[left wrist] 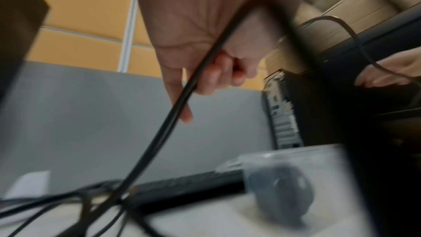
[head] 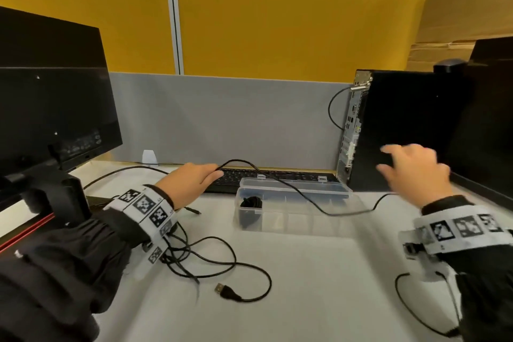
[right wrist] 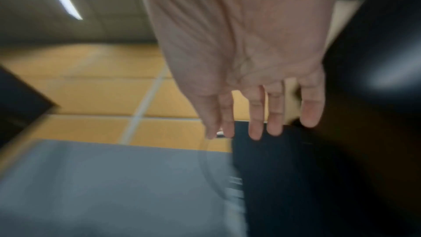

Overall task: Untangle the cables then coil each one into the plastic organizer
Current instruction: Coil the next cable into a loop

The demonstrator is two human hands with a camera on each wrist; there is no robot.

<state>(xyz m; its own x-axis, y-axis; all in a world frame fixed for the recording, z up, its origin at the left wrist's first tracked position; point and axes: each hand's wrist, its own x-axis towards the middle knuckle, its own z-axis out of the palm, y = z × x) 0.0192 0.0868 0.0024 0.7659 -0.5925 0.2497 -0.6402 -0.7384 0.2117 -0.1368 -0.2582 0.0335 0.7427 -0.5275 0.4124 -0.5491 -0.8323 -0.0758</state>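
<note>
Held cable: a thin black cable (head: 280,183) runs left to right through the middle of the head view, arching up from the left hand, sagging across the open organizer and ending near the right wrist at the right of the frame.
Left hand: the left hand (head: 191,180), left of centre, has its fingers curled round the black cable; the left wrist view shows the cable (left wrist: 182,96) crossing the palm (left wrist: 200,24) and dropping to the tangle below.
Right hand: the right hand (head: 413,166), at centre right, is raised with fingers (right wrist: 275,113) spread and straight, grasping nothing; it is blurred, in front of the black computer tower (head: 394,125).
Organizer: a clear rectangular plastic organizer (head: 305,219) lies with its long axis left to right, at centre frame between the hands, lid open toward the back.
Coiled cable: a small black coil (head: 251,203) sits in the organizer's leftmost compartment.
Loose cables: a tangle of black cables (head: 194,255) lies on the white worktop (head: 319,286) at lower left, beneath the left wrist, one ending in a USB plug (head: 223,289) pointing to the upper left.
Surroundings: a black keyboard (head: 238,178) lies just behind the organizer; a black monitor (head: 52,97) fills the upper left.
</note>
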